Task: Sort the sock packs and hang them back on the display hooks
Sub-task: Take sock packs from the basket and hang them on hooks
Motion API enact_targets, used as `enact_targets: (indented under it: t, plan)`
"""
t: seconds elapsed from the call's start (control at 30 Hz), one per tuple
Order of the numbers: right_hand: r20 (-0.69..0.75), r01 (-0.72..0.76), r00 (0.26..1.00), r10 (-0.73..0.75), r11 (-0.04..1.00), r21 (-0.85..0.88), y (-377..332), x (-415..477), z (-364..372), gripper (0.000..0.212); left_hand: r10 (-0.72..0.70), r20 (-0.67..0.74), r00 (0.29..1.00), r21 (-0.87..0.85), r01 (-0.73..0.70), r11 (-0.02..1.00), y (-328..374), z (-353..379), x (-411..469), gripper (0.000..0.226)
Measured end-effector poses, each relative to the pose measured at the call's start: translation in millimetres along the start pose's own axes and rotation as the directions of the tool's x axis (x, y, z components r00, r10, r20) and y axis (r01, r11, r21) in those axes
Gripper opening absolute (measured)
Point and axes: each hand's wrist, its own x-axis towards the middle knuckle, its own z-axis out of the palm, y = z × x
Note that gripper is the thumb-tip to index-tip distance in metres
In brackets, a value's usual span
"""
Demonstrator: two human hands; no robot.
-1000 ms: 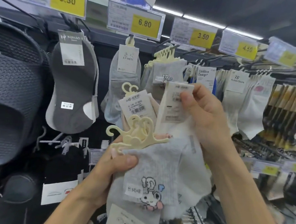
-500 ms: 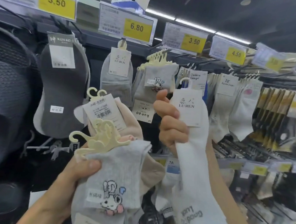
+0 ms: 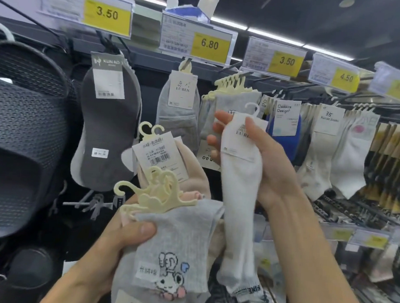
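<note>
My left hand [image 3: 119, 238] grips a bundle of sock packs low in the middle: grey socks with a cartoon rabbit [image 3: 175, 249] on cream plastic hangers [image 3: 153, 195], and behind them a beige pack with a barcode label [image 3: 158, 153]. My right hand [image 3: 264, 165] holds a white LUREN sock pack [image 3: 239, 185] by its label, thumb on the front, small white hook pointing up. It is raised in front of the display hooks, between the grey LUREN pack [image 3: 181, 102] under the 6.80 tag and a row of grey socks [image 3: 235, 99] on cream hangers.
Dark slippers [image 3: 17, 138] hang at the left, next to a dark grey KUNAO pack [image 3: 106, 126]. Yellow price tags [image 3: 210, 44] line the top rail. Further right hang a blue pack [image 3: 287, 133], white socks [image 3: 350, 157] and dark packs [image 3: 394, 165].
My right hand drew the white LUREN pack out of the bundle, lifted it toward the hooks and turned it, thumb now across the label. My left hand kept holding the bundle.
</note>
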Motion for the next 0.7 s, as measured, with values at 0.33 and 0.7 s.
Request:
enact_targets:
  t: [0.33,0.7]
  plan:
    - [-0.129,0.183,0.884,-0.45,0.586,-0.789,-7.8,105.3,30.1,0.018,-0.04,-0.026,0.999,0.104,0.043,0.994,14.0,-11.5,-1.8,0.078]
    - [-0.118,0.064,0.916,-0.383,0.429,-0.901,10.4,131.4,35.8,0.029,-0.019,-0.039,0.999,0.159,0.025,0.987,22.5,-12.4,-4.1,0.058]
